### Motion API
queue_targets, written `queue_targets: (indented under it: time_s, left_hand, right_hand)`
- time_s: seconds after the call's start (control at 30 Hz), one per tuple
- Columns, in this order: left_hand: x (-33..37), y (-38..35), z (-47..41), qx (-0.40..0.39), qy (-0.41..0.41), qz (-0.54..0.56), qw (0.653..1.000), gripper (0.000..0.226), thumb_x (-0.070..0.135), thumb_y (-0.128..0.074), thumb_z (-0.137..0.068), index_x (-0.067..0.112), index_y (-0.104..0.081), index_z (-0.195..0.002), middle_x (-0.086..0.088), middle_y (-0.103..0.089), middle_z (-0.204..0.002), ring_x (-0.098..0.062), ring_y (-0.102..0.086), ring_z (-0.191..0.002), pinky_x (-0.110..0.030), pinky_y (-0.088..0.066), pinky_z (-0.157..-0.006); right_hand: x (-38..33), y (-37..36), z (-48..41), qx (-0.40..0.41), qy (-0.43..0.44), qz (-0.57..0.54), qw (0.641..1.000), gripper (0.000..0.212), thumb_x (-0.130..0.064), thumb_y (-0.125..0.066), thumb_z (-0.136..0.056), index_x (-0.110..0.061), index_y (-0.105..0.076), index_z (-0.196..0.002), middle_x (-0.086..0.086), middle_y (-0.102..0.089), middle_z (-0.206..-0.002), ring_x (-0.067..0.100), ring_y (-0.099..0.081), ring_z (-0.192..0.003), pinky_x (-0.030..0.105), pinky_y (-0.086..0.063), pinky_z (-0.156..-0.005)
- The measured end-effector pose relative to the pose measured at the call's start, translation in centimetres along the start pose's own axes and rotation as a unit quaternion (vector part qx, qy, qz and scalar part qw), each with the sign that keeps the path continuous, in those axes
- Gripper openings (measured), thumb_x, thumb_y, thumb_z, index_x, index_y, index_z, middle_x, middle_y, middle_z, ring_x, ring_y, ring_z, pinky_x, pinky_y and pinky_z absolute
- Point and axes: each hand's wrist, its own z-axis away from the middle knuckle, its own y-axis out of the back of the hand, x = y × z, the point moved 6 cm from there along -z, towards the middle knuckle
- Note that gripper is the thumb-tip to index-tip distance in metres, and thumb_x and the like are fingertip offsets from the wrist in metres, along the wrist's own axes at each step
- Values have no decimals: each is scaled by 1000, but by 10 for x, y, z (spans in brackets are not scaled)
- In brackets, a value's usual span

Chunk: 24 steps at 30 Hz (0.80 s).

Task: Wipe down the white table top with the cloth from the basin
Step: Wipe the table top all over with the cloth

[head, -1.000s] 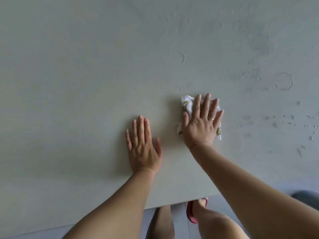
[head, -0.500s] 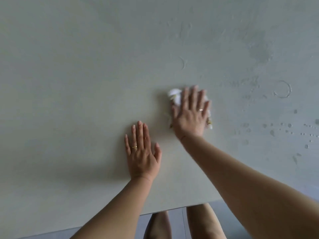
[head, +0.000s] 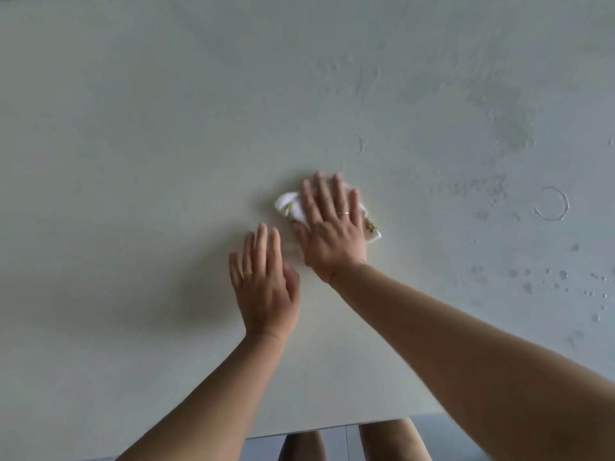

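The white table top fills nearly the whole view. A small white cloth with yellow print lies on it near the middle. My right hand presses flat on the cloth with straight fingers, covering most of it; only its left corner and lower right edge show. My left hand rests flat on the bare table just left of and nearer than the right hand, fingers straight, holding nothing. The basin is out of sight.
Water droplets and a ring-shaped wet mark sit on the right part of the table, with wet smears farther back. The table's near edge runs along the bottom, my legs and grey floor below it.
My right hand has pushed the cloth away from me and to the left, ending just beyond my left hand's fingertips. The left hand has stayed flat in about the same spot.
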Motion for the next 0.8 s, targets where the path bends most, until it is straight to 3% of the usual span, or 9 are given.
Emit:
queue_targets:
  time_s: [0.07, 0.1, 0.17, 0.3, 0.37, 0.47, 0.57, 0.7, 0.8]
  left_hand:
    - [-1, 5, -28, 28, 17, 17, 999, 51, 22, -34, -90, 6, -47, -137, -13, -43, -146, -31, -41, -134, -49, -24, -111]
    - [-1, 7, -43, 36, 20, 21, 999, 51, 22, -33, -91, 5, -46, -138, -13, -41, -147, -31, -39, -135, -48, -23, -112]
    - [-3, 8, -73, 37, 18, 25, 999, 53, 24, -31, -91, 6, -42, -140, -12, -37, -149, -31, -34, -138, -46, -19, -114]
    - [-5, 1, -128, 26, 11, 12, 1000, 56, 29, -29, -94, 7, -32, -146, -10, -26, -155, -28, -22, -144, -42, -10, -117]
    - [-3, -4, -153, 20, 15, 7, 1000, 57, 31, -29, -95, 8, -27, -148, -10, -21, -157, -27, -17, -145, -41, -7, -117]
    - [-1, -16, -174, 9, 23, -3, 1000, 58, 34, -31, -97, 10, -21, -149, -9, -16, -158, -25, -11, -146, -41, -3, -118]
    - [1, -26, -176, 8, 24, -14, 1000, 61, 36, -33, -97, 9, -20, -149, -10, -15, -158, -25, -11, -146, -43, -6, -118]
    - [2, -27, -176, 22, 32, -18, 999, 65, 41, -26, -92, 8, -23, -148, -10, -19, -157, -26, -15, -145, -43, -9, -117]
    - [3, -25, -175, 22, 29, -11, 999, 65, 39, -24, -91, 8, -25, -148, -10, -21, -157, -26, -17, -145, -43, -11, -117]
  right_hand:
    - [3, 4, -3, -19, 146, 54, 988, 63, -50, -19, -94, -22, -14, -150, 3, -10, -159, 28, -3, -146, 46, 2, -118]
    - [15, 8, -10, -12, 179, 69, 981, 62, -50, -20, -94, -23, -17, -150, 3, -13, -158, 27, -7, -146, 45, -2, -118]
    - [48, 20, -31, 14, 146, 73, 986, 59, -49, -24, -96, -23, -21, -149, 3, -16, -158, 26, -9, -146, 43, -3, -117]
    - [80, 31, -57, 55, -87, 4, 995, 59, -44, -26, -97, -23, -11, -151, 3, -3, -159, 24, 3, -146, 42, 7, -117]
    - [68, 27, -55, 58, -139, -7, 989, 61, -45, -24, -97, -22, -5, -151, 4, 3, -159, 25, 9, -146, 44, 9, -116]
    - [60, 26, -47, 45, -103, 6, 994, 63, -48, -23, -96, -25, 0, -150, 3, 9, -159, 26, 13, -145, 50, 14, -114]
    - [67, 27, -42, 30, -47, 25, 998, 61, -50, -21, -95, -29, -5, -150, 0, 7, -159, 25, 11, -145, 55, 10, -114]
    - [51, 22, -43, 47, -89, 20, 995, 61, -52, -17, -94, -30, -5, -150, -6, 13, -155, 27, 11, -145, 56, 11, -112]
    - [16, 16, -41, 29, 42, 23, 998, 59, -48, -26, -94, -26, -21, -149, -5, -10, -158, 32, -3, -145, 62, -3, -112]
